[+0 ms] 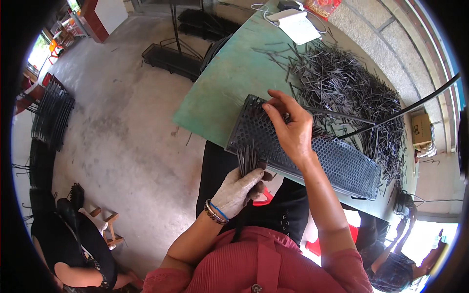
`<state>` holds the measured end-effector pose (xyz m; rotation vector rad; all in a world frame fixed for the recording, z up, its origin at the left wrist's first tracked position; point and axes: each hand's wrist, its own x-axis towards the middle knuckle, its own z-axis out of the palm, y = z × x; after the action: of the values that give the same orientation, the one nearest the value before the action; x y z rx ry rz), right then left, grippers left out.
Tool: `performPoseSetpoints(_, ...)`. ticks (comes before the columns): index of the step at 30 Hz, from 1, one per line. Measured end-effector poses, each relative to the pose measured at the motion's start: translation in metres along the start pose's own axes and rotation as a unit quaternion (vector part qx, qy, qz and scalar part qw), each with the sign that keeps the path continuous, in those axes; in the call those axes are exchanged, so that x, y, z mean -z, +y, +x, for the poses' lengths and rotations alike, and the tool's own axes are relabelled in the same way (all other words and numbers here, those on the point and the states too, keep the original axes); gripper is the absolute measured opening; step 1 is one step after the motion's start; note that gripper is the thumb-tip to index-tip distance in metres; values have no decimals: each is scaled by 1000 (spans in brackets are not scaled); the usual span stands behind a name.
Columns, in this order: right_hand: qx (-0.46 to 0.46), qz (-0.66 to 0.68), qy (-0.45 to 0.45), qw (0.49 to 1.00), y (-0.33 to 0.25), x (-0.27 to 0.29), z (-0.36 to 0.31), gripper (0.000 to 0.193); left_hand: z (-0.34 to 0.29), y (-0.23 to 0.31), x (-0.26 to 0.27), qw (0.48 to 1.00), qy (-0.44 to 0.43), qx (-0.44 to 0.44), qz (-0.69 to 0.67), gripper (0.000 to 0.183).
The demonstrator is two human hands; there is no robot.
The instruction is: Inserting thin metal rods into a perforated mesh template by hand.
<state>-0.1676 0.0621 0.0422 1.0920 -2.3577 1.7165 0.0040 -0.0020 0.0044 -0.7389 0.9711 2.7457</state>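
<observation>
My left hand (237, 193), in a pale knitted glove, is closed around a bundle of thin black strips (248, 157). Their ends fan upward in front of the near edge of a long black panel (344, 163) full of round holes. The panel lies slantwise along the table's near edge, toward my lap. Over its left part hovers my bare right hand (297, 128), thumb and forefinger drawn together close to the panel's left end. Whatever that pinch holds is too small to make out. Dark tufts show on the panel behind the right hand's fingers.
A large heap of loose black strips (342, 85) covers the far right of the green table (215, 93). White paper (298, 27) lies at the back. A thin black rod (405, 110) crosses from the right. Black racks (168, 61) stand on the floor. Other people sit at lower left and lower right.
</observation>
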Motion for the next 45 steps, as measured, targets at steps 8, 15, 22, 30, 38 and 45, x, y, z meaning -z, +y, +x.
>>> performPoseSetpoints(8, 14, -42, -35, 998, 10, -7, 10, 28, -4, 6, 5, 999, 26, -1, 36, 23)
performPoseSetpoints(15, 40, -55, -33, 997, 6, -8, 12, 28, -3, 6, 7, 998, 44, 11, 48, 24)
performPoseSetpoints(22, 31, -23, -52, 998, 15, -18, 13, 25, 4, 0, 12, 1000, 16, 6, 14, 24)
performPoseSetpoints(30, 200, -270, -102, 936, 9, -18, 14, 28, -2, 6, 12, 998, 34, 0, 50, 23)
performPoseSetpoints(38, 190, -273, -107, 937, 11, -15, 13, 30, -3, 3, 10, 999, 12, -7, 32, 24)
performPoseSetpoints(45, 198, -211, -36, 956, -1, -7, 4, 23, -2, -1, 10, 999, 17, -50, 10, 25)
